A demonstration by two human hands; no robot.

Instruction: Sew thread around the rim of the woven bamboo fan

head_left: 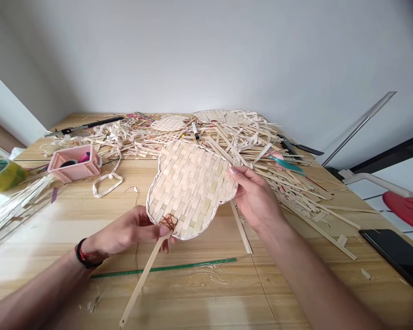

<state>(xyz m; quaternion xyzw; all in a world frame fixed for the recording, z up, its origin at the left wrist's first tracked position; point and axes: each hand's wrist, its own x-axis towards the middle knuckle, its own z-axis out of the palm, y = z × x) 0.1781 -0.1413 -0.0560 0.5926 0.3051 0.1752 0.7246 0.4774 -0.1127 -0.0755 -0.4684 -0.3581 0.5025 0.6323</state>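
A woven hand fan (191, 188) of pale flat strips, with a wavy bound edge, is held up above the table in both my hands. My left hand (137, 229) pinches it at the lower left, thumb on top, where a flat wooden handle (141, 284) meets the weave. Reddish-brown thread (168, 222) is bound across that joint. With thumb and fingers, my right hand (254, 192) grips the fan's right edge. The fingers behind the fan are partly hidden. Below it, a green strip (165, 267) lies on the wooden table (192, 302).
A pink basket (74, 165) and a roll of tape (5, 174) stand at left. Loose strips (296, 192), more woven pieces (170, 123) and a marker (195, 130) cover the back. Scissors (296, 144) lie behind, and a phone (395, 256) at right.
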